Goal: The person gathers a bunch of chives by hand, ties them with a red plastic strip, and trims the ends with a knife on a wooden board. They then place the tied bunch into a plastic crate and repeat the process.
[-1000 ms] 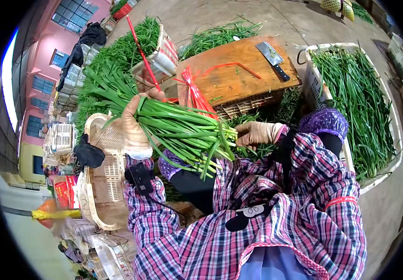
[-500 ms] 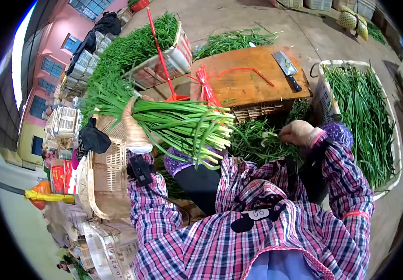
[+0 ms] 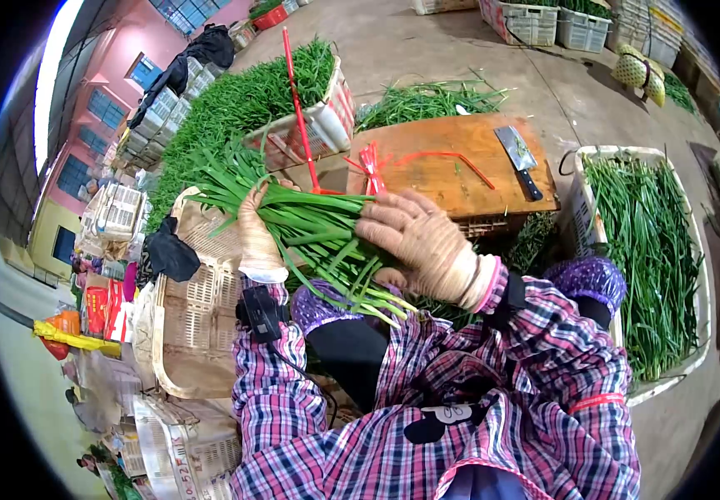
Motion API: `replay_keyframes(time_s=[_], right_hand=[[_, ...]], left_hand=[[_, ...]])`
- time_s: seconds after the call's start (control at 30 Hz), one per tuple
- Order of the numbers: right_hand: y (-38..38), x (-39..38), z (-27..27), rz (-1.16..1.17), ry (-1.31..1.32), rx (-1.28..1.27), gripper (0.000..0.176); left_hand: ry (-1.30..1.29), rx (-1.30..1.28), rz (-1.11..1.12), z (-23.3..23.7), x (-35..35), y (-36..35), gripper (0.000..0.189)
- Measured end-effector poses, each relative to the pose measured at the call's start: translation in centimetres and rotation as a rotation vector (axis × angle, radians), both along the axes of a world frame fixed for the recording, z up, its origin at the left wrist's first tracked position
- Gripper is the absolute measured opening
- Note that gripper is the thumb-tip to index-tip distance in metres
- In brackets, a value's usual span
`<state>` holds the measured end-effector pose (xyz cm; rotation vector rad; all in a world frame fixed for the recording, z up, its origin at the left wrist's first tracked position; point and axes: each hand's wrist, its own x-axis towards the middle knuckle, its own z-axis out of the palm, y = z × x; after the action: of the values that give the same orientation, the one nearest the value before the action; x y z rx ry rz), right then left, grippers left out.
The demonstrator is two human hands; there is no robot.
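Observation:
A bunch of garlic chives [image 3: 310, 212] lies across above my knees, leaves to the left and pale stem ends to the lower right. My left hand [image 3: 256, 233], in a tan glove, is closed round its leafy part. My right hand [image 3: 431, 250], also gloved, lies over the stem side, fingers across the top and thumb below, gripping it. Just beyond is a wooden board [image 3: 426, 158] with a bundle of red ties [image 3: 370, 167] and a cleaver [image 3: 518, 158] on it. Loose greens below the board are partly hidden by my right hand.
At right stands a white crate [image 3: 589, 192] filled with chives [image 3: 647, 250]. Another crate [image 3: 318, 125] heaped with greens is at the back left, a red handle [image 3: 297, 108] before it. An upright-sided beige basket [image 3: 197, 325] sits at my left. Loose greens [image 3: 426, 104] lie behind the board.
My right hand has moved left and up from the loose greens below the board onto the stems of the bunch. My left hand keeps its hold. The view has shifted slightly.

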<state>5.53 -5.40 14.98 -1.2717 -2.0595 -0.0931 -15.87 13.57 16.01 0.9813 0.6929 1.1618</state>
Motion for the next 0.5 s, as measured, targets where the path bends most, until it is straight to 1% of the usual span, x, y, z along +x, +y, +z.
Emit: replay_keyframes(time_s=[0.03,0.07,0.1,0.13,0.17,0.2,0.23,0.27,0.3,0.33,0.4,0.43,0.47,0.5], right_hand=[[0.4,-0.4,-0.3,0.023,0.006,0.073,0.047],[1.0,-0.3,-0.7,0.113,0.042,0.172,0.031],[1.2,-0.2,-1.1,0.179,0.098,0.193,0.028],[1.1,-0.2,-1.5,0.245,0.156,0.214,0.024],[0.7,-0.2,-1.6,0.298,0.211,0.187,0.025],[0.1,-0.3,-1.7,0.297,0.184,0.216,0.027],[-0.2,-0.4,-2.0,0.317,0.175,0.193,0.027],[-0.4,-0.4,-2.4,0.337,0.167,0.169,0.026],[-0.8,-0.6,-3.1,0.299,0.170,0.167,0.025],[-1.0,-0.5,-3.6,0.312,0.158,0.107,0.024],[-2.1,0.5,-3.8,0.288,0.061,0.006,0.026],[-2.6,1.0,-4.8,0.248,-0.021,-0.068,0.029],[-3.0,1.8,-6.6,0.272,0.043,-0.057,0.029],[-4.1,2.7,-7.1,0.204,-0.049,-0.282,0.029]], left_hand=[[-0.020,-0.033,-0.042,-0.1,-0.1,0.4,0.027],[-0.039,-0.067,-0.088,-0.1,0.1,0.6,0.026],[-0.076,-0.085,-0.064,1.3,1.1,-1.7,0.023],[-0.120,-0.121,-0.029,1.3,1.3,-2.0,0.023],[-0.176,-0.171,-0.060,1.3,1.3,-2.0,0.023],[-0.228,-0.221,-0.090,1.4,1.1,-1.9,0.024],[-0.220,-0.221,-0.091,1.3,1.1,-1.9,0.024],[-0.244,-0.187,-0.102,1.2,1.2,-2.0,0.023],[-0.269,-0.154,-0.111,1.0,1.3,-2.0,0.023],[-0.265,-0.157,-0.111,0.8,1.2,-1.6,0.023],[-0.270,-0.079,-0.148,0.4,1.2,-0.9,0.024],[-0.269,-0.055,-0.142,0.2,1.1,-0.6,0.024],[-0.268,-0.058,-0.138,0.2,1.0,-0.4,0.024],[-0.248,-0.018,-0.113,0.3,0.7,-0.2,0.024]])
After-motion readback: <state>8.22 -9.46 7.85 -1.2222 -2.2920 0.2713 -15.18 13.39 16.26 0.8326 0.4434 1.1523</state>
